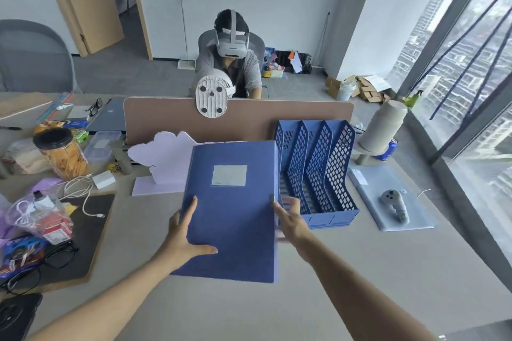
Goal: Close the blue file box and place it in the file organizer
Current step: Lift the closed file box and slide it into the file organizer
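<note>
Blue file box (231, 210) sits in the middle of the tabletop (249, 310), its broad lid face up and tipped toward the camera, a pale label (229, 175) on the upper half. The left hand (184, 235) grips its near left edge, fingers laid along the side and thumb pressed flat on the lid near the lower corner. The right hand (289, 219) holds the right edge by the small clasp, fingers curled behind the side wall; it looks slightly blurred. Just right of the box and touching or nearly touching it stands the blue file organizer (318, 171), a mesh rack with upright slots that look vacant. Behind the box on the far left leans a white cloud-shaped board (163, 158). Further right a grey controller (394, 205) lies on a pale mat (415, 219). On the far left of the tabletop are a jar of snacks (62, 153), a white cable (83, 191) and black glasses (58, 255). Across a brown divider (249, 122) sits a person in a headset (231, 41).
</note>
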Available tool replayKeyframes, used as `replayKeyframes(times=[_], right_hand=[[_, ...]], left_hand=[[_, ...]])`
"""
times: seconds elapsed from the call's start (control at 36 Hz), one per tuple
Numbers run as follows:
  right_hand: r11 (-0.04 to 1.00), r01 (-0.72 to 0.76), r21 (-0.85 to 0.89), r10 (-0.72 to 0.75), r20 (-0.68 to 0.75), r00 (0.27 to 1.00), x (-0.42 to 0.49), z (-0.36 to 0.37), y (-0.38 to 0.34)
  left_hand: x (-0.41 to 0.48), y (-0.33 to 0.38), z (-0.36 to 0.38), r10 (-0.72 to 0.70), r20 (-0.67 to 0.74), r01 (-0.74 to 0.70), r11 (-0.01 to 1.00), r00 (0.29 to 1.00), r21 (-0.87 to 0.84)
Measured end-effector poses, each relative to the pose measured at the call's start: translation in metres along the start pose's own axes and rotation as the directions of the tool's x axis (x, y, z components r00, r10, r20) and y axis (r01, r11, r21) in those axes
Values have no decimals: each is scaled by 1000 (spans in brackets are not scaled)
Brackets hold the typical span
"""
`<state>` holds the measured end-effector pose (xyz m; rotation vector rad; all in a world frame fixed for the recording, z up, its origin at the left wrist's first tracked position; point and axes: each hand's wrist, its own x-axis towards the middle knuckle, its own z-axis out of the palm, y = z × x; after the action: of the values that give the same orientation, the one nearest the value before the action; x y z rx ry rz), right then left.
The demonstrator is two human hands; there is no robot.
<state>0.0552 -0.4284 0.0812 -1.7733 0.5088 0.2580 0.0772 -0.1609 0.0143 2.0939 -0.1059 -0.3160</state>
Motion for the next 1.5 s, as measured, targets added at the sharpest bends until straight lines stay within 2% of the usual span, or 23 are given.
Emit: replayKeyframes(times=[0.17, 0.28, 0.42, 0.56, 0.69, 0.81, 0.92, 1.03, 1.11, 1.19, 1.31, 1.5], right_hand=[[998, 36, -54, -34, 29, 999, -26, -58, -59], [986, 37, -163, -47, -63, 997, -45, -94, -89], [965, 13, -262, -53, -147, 988, -69, -129, -109], [941, -10, -339, -95, -291, 952, -81, -144, -115], [835, -87, -544, -182, -421, 889, -86, -149, -111], [743, -156, -651, -244, -481, 842, -82, -149, -103], [709, -131, -693, -332, -492, 805, -75, -144, -101], [690, -84, -719, -415, -489, 767, -70, -137, -108], [705, -29, -709, -461, -489, 740, -62, -131, -112], [737, 23, -676, -488, -508, 710, -54, -125, -113], [744, 76, -664, -532, -519, 669, -44, -118, -112], [763, 147, -629, -555, -522, 648, -22, -113, -106]], left_hand=[[16, 50, 5, 177, 102, -179, 984, 979, 9], [24, 82, 22, 253, 147, -250, 968, 956, -37], [28, 109, 51, 265, 227, -233, 959, 937, -159], [30, 138, 78, 273, 342, -205, 953, 899, -223], [35, 182, 90, 205, 385, -121, 966, 900, -230], [46, 221, 93, 16, 461, 114, 961, 887, -252], [56, 248, 91, -119, 527, 333, 882, 842, -333], [63, 274, 86, -139, 557, 405, 828, 819, -389], [74, 284, 86, -61, 597, 350, 855, 800, -382], [85, 292, 86, 9, 510, 249, 866, 860, -435], [89, 300, 82, 58, 395, 126, 897, 917, -424], [107, 297, 82, 171, 241, -57, 907, 955, -416]])
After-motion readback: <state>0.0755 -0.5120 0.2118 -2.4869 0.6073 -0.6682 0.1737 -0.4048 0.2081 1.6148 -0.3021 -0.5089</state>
